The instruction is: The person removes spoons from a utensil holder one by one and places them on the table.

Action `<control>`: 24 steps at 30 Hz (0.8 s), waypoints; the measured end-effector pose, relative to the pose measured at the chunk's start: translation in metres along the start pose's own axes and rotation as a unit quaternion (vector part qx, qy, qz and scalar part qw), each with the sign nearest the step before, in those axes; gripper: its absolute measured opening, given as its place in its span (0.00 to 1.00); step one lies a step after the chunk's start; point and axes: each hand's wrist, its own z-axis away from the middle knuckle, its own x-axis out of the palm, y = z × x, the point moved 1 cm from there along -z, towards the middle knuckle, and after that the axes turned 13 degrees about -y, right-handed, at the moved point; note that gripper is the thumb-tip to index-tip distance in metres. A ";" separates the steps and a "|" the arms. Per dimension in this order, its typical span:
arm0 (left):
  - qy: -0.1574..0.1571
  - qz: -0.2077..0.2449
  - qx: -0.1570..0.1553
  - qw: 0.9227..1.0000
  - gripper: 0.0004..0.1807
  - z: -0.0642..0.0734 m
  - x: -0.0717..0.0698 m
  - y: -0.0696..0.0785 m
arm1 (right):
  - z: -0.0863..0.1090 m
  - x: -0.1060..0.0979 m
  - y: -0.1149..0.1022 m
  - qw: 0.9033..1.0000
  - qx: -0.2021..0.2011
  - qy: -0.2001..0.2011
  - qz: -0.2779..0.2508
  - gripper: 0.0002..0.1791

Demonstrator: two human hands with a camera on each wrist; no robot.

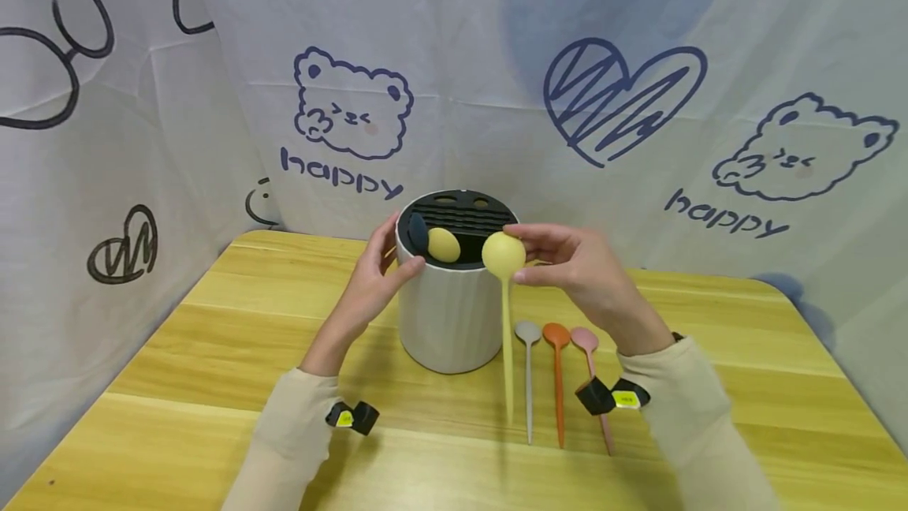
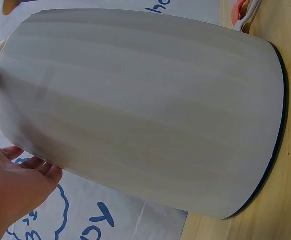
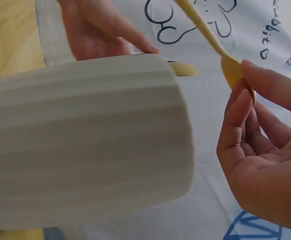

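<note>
My right hand [image 1: 578,262] pinches a yellow spoon [image 1: 504,256] by its bowl between thumb and fingers. The spoon hangs upright with its handle down, in front of the right side of a white ribbed utensil holder [image 1: 450,322]. My left hand [image 1: 372,270] grips the holder's left side near the top, its thumb at the rim. A dark blue spoon [image 1: 418,232] and another yellow spoon [image 1: 444,245] stand in the holder, handles hidden inside. In the right wrist view the pinched spoon [image 3: 231,71] shows beyond the holder's top.
A grey spoon [image 1: 528,332], an orange spoon [image 1: 556,335] and a pink spoon [image 1: 585,339] lie side by side on the wooden table [image 1: 234,322], right of the holder. The holder's black slotted top [image 1: 461,215] has round holes at the back. A printed cloth [image 1: 468,61] hangs behind.
</note>
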 end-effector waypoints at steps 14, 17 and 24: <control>-0.003 0.001 -0.002 1.000 0.44 0.000 0.000 0.001 | 0.016 0.000 0.036 0.999 0.048 0.011 -0.024 0.30; -0.003 0.003 -0.002 1.000 0.43 -0.001 0.000 0.001 | 0.020 -0.001 0.041 0.998 0.049 0.014 -0.028 0.30; 0.000 0.000 -0.001 1.000 0.43 0.000 0.000 0.001 | 0.025 -0.006 0.053 0.997 0.065 0.014 -0.033 0.30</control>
